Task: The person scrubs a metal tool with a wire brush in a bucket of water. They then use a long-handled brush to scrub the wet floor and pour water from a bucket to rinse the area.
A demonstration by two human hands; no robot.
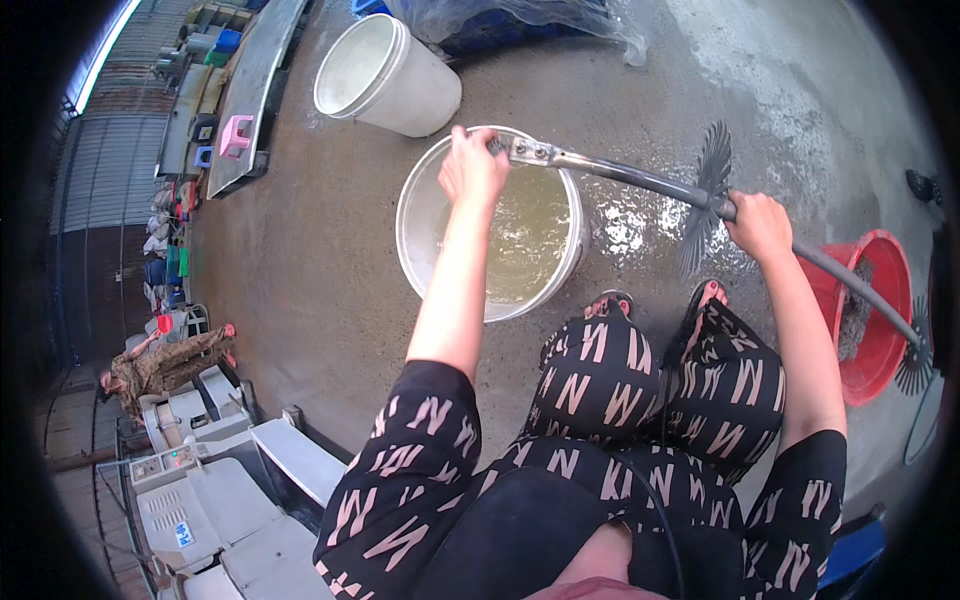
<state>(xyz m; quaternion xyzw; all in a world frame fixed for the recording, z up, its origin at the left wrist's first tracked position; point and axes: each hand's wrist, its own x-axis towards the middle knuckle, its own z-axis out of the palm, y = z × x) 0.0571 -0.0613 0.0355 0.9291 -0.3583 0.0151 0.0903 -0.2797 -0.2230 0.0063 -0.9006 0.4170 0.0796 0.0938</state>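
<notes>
A long dark rod [636, 174] with a bolted metal bracket [530, 151] at its left end stretches across in front of me. My left hand [472, 168] is closed on that end, above the rim of a white bucket [408, 205] holding cloudy yellowish water [520, 235]. Farther right along the rod, my right hand [760, 226] is wrapped round it, just beside a dark round brush-like disc [708, 185]. The rod runs on to a second such disc [912, 362] near a red bucket [878, 385], which has dark grainy matter [856, 312] inside.
A second white bucket [425, 92] stands behind the first. Blue containers under clear plastic sheeting [500, 22] are at the back. A long table [250, 95] and a pink stool [236, 136] are left. Grey machines [190, 500] and another person [165, 368] are lower left. Wet concrete floor [320, 250] surrounds me.
</notes>
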